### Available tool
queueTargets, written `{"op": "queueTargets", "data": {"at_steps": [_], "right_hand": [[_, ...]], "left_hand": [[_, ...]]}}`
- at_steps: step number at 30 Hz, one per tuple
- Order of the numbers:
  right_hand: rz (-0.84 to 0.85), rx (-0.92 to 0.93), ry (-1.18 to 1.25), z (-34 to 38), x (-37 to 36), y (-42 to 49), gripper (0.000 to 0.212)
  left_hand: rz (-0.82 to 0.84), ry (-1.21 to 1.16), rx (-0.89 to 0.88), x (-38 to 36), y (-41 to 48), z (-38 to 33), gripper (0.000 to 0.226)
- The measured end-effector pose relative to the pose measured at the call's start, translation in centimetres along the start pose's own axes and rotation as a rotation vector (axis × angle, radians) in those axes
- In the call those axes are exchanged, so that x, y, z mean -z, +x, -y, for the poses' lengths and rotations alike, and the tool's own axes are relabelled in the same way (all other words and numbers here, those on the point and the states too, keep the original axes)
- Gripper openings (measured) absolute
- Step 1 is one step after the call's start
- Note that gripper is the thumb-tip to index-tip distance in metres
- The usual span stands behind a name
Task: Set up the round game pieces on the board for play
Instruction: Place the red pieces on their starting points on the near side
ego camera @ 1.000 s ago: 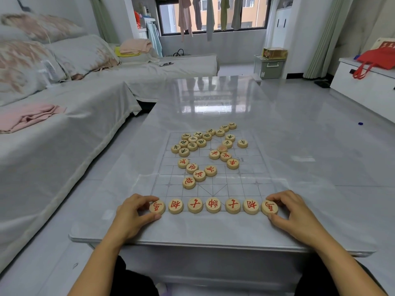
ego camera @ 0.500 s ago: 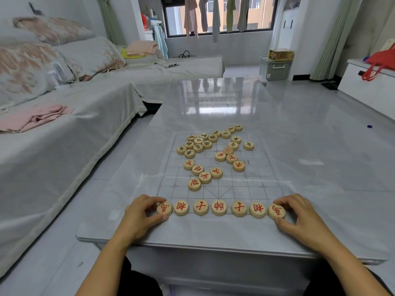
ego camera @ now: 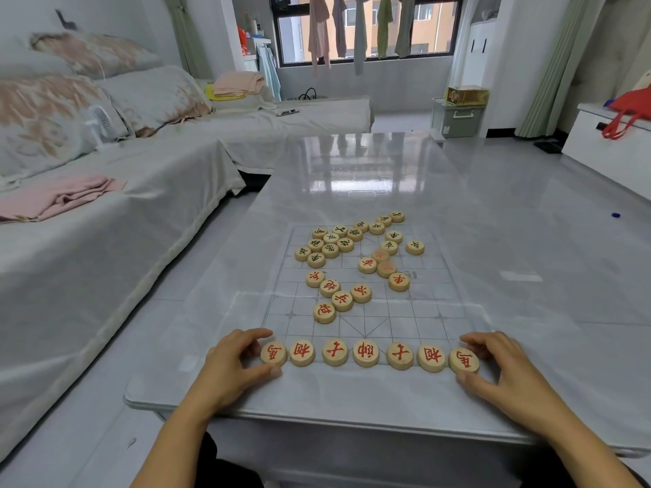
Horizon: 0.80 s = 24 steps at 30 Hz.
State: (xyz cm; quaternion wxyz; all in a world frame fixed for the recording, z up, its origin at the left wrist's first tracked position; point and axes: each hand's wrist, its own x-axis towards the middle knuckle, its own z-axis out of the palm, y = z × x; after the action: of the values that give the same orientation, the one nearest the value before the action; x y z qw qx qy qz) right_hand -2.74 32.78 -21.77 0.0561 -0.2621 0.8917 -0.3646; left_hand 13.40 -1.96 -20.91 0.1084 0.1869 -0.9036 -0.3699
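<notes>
Xiangqi board (ego camera: 422, 311), a clear gridded sheet, on a glossy table (ego camera: 352, 399), with one rank set.
A row of seven red-marked pieces (ego camera: 366, 353) lies along the board's line nearest the table's near edge. The left hand (ego camera: 232, 364) pinches the leftmost piece (ego camera: 273, 353) between thumb and forefinger, and the right hand (ego camera: 503, 368) pinches the rightmost piece (ego camera: 464, 360) likewise. Loose red-marked pieces (ego camera: 341, 300) lie scattered mid-board. Black-marked pieces (ego camera: 331, 246) cluster towards the far end of the board, a few just past its far line.
</notes>
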Motion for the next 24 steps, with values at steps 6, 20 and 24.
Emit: {"op": "queueTargets", "data": {"at_steps": [6,20,24], "right_hand": [[-0.047,-0.065,0.146,0.0,0.0,0.3,0.026],[-0.015,-0.153,-0.101,2.4,0.2,7.2,0.028],[0.053,-0.130,-0.209,3.9,-1.8,12.1,0.050]], "left_hand": [[0.024,0.002,0.026,0.1,0.2,-0.3,0.045],[-0.124,-0.064,0.116,-0.8,2.8,-1.3,0.023],[-0.172,-0.055,0.141,-1.4,2.8,-1.4,0.019]]}}
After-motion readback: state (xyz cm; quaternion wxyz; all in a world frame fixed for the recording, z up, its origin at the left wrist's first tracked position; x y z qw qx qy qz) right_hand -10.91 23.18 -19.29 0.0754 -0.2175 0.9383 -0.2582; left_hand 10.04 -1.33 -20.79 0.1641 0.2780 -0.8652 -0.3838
